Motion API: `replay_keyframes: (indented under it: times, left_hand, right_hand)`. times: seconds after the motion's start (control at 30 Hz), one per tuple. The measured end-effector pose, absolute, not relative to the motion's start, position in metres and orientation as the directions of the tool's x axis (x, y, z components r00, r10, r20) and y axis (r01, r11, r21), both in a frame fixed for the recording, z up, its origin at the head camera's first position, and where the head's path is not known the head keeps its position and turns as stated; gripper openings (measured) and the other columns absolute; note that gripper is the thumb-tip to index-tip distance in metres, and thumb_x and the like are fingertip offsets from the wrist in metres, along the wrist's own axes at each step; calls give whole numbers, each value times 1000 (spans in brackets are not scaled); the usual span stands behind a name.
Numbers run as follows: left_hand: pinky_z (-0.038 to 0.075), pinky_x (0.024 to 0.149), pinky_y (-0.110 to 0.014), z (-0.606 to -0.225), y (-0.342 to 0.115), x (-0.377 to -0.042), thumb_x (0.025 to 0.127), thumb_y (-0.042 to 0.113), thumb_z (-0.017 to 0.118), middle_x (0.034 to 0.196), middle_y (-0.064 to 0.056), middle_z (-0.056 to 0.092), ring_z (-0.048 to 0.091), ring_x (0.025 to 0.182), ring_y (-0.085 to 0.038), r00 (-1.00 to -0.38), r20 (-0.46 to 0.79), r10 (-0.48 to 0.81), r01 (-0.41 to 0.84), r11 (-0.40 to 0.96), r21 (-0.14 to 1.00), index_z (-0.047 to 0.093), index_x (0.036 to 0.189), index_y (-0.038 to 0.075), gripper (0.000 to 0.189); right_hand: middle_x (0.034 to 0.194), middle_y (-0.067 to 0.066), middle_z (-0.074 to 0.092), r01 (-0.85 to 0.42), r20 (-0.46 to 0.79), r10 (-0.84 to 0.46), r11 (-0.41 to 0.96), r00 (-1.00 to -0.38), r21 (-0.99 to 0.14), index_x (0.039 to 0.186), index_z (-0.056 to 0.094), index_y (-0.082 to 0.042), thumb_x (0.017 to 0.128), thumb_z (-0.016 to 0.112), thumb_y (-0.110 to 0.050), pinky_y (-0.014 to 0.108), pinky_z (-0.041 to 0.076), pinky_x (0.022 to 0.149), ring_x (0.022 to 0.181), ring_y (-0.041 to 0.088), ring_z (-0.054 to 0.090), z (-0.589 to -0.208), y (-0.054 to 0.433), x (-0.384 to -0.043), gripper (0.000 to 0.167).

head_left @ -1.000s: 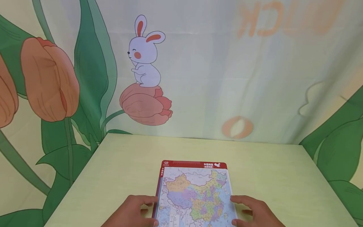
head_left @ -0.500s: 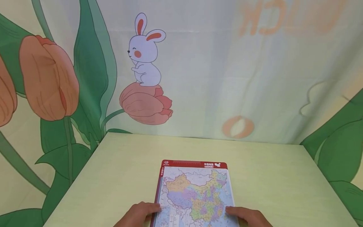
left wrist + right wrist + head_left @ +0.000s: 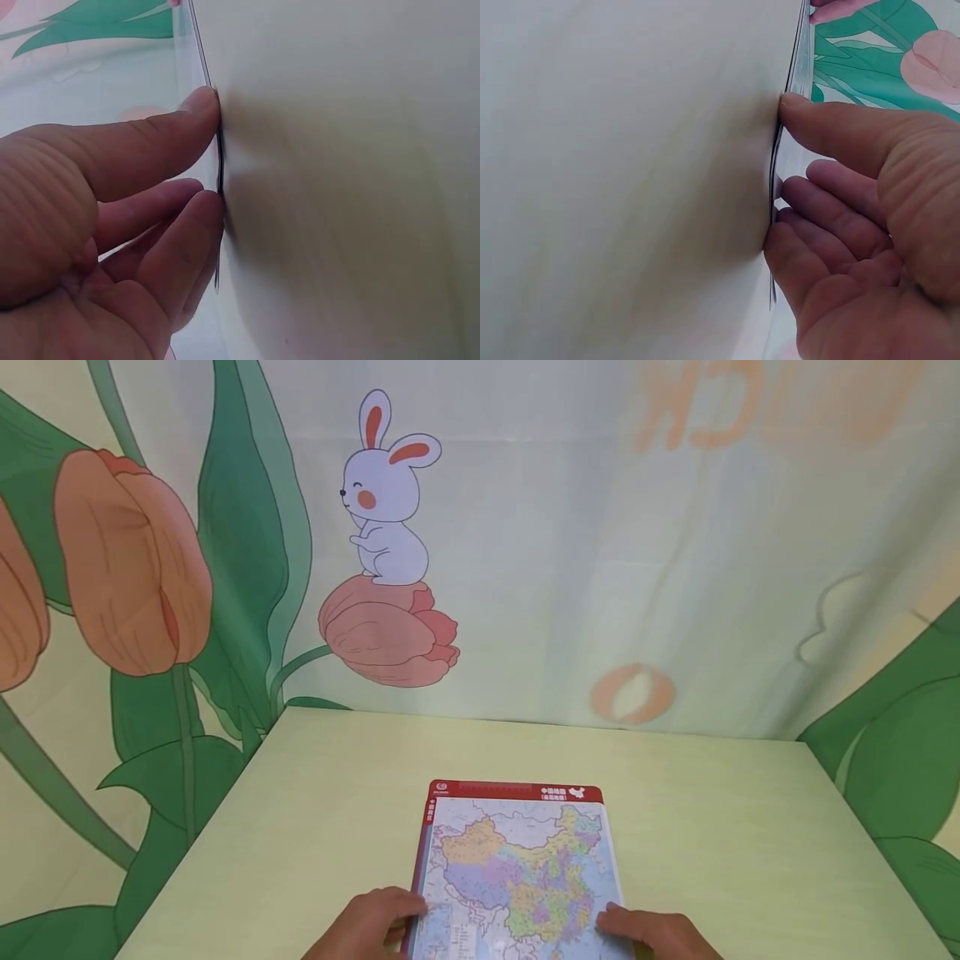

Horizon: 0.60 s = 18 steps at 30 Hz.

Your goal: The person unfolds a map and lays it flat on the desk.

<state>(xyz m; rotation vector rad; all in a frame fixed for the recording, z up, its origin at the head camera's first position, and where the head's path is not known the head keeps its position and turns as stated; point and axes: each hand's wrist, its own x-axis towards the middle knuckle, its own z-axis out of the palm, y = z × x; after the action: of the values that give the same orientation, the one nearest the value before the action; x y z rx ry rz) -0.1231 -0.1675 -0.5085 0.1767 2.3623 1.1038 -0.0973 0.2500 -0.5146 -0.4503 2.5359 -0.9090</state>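
A map sheet (image 3: 517, 877) with a red border and a coloured map of China lies flat on the table, its near end out of frame. My left hand (image 3: 367, 922) touches its left edge, and my right hand (image 3: 663, 931) touches the right edge. From the left wrist, the thumb and fingers of the left hand (image 3: 82, 225) meet the thin edge with their tips. Similarly, the tips of the right hand (image 3: 885, 225) rest along the opposite edge, the fingers slightly bent. Neither hand is seen wrapped around the sheet.
The pale yellow-green tabletop (image 3: 322, 810) surrounds the sheet. Behind it hangs a curtain (image 3: 525, 568) printed with tulips, leaves and a white rabbit (image 3: 386, 518).
Both hands have shifted toward the near end of the sheet and closer in, so their forefingers overlap its edges. The sheet stays practically where it was.
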Motion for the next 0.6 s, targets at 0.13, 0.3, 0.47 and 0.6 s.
replay_keyframes:
  times: [0.13, 0.3, 0.47, 0.6]
  left_hand:
    - [60, 95, -52, -509, -166, -124, 74, 20, 97, 126, -6, 65, 63, 102, -27, -877, -360, 318, -47, 689, 723, 74, 130, 3, 64]
    - [62, 91, -47, -511, -167, -127, 76, 10, 94, 123, -5, 64, 60, 100, -24, -872, -349, 343, -23, 683, 730, 75, 128, 2, 56]
    - [62, 89, -41, -511, -169, -127, 78, 7, 93, 118, -4, 63, 59, 96, -22, -867, -327, 377, 26, 688, 725, 75, 125, 0, 51]
    - [61, 85, -34, -515, -172, -128, 81, 5, 91, 114, -6, 63, 58, 93, -21, -859, -256, 443, 119, 659, 742, 75, 121, -6, 45]
  right_hand:
    - [144, 2, 69, -222, -214, -446, 738, -869, -637, 139, 69, -12, 86, 79, -65, 39, 57, 102, 132, 24, 66, -513, 251, -97, 75]
    - [145, 3, 68, -183, -243, -414, 757, -877, -627, 139, 69, -13, 84, 81, -66, 41, 57, 103, 133, 27, 66, -509, 247, -94, 78]
    - [152, 11, 62, -63, -323, -376, 730, -868, -680, 142, 67, -11, 86, 83, -56, 53, 53, 105, 138, 41, 60, -507, 245, -93, 73]
    - [154, 15, 59, -59, -302, -351, 733, -886, -678, 143, 66, -10, 90, 83, -43, 54, 52, 105, 140, 43, 58, -506, 244, -92, 66]
